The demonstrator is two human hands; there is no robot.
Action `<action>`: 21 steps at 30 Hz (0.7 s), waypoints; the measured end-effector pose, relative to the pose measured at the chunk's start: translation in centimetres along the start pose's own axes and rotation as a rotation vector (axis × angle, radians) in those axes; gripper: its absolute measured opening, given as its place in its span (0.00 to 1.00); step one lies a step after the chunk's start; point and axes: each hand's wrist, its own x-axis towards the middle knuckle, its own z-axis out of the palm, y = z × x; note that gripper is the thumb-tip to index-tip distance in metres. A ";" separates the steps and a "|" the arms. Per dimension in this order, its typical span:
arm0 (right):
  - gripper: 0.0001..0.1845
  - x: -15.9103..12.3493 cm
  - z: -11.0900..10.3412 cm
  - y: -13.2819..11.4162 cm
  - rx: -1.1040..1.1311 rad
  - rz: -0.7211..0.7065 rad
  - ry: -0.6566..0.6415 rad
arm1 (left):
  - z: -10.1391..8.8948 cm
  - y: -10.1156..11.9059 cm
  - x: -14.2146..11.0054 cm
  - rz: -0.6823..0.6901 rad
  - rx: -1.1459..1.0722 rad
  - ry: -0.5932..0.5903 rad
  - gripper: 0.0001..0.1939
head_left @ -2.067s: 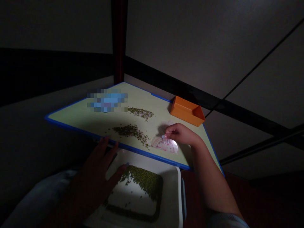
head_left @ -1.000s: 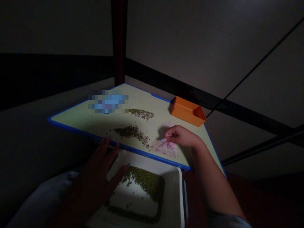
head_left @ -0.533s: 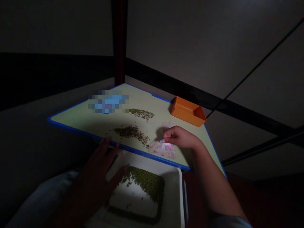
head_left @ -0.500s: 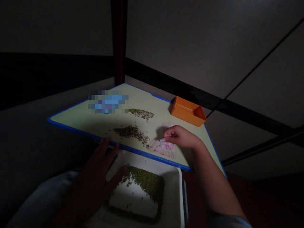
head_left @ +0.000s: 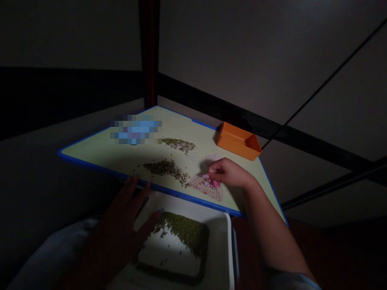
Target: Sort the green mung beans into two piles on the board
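Note:
My right hand (head_left: pixel 223 172) is over the pale, blue-edged tabletop, fingers curled and thumb and forefinger pinched together. Whatever lies in that pinch is too small or hidden to make out. Beneath it is a pink, rounded, patterned patch (head_left: pixel 205 190); I cannot tell if it is printed or a thin, flat thing. A loose heap of small green-brown beans (head_left: pixel 165 168) lies left of this hand. In shadow, my left hand (head_left: pixel 130 217) has its fingers spread near the table edge, above a white tub (head_left: pixel 227 241) with green beans (head_left: pixel 187 231) in it.
A second scatter of beans (head_left: pixel 179 144) lies farther back on the tabletop (head_left: pixel 121 157). An orange open box (head_left: pixel 238 141) stands at its back right. A blurred-out blue object (head_left: pixel 136 129) is at the back left. Walls rise close behind the table.
The view has shifted very slightly. My right hand remains over the pink patch, whose colours look less washed out now. My left hand keeps its place.

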 end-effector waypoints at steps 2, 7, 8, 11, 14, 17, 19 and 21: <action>0.13 -0.1 -0.3 0.1 0.027 0.014 0.030 | 0.1 -0.1 0.0 0.009 0.002 0.004 0.32; 0.13 -0.6 -1.0 0.3 0.060 0.041 0.098 | 0.0 -0.1 -0.1 0.007 -0.010 0.003 0.33; 0.13 -0.7 -1.2 0.3 0.039 0.049 0.107 | 0.0 -0.1 -0.1 0.002 -0.016 0.007 0.33; 0.12 -0.8 -1.5 0.5 -0.024 0.077 0.097 | -0.1 0.0 0.0 -0.006 -0.028 0.014 0.32; 0.10 -0.7 -1.5 0.4 -0.053 0.076 0.062 | 0.0 0.0 0.0 -0.001 -0.032 0.027 0.32; 0.09 -0.5 -1.2 0.3 -0.057 0.060 0.037 | 0.1 -0.1 0.0 0.013 -0.032 0.037 0.32; 0.09 -0.4 -1.1 0.3 -0.028 0.058 0.020 | 0.2 -0.2 0.0 0.012 -0.033 0.039 0.32; 0.09 -0.4 -1.0 0.4 0.010 0.054 0.020 | 0.2 -0.2 0.0 0.007 -0.037 0.038 0.32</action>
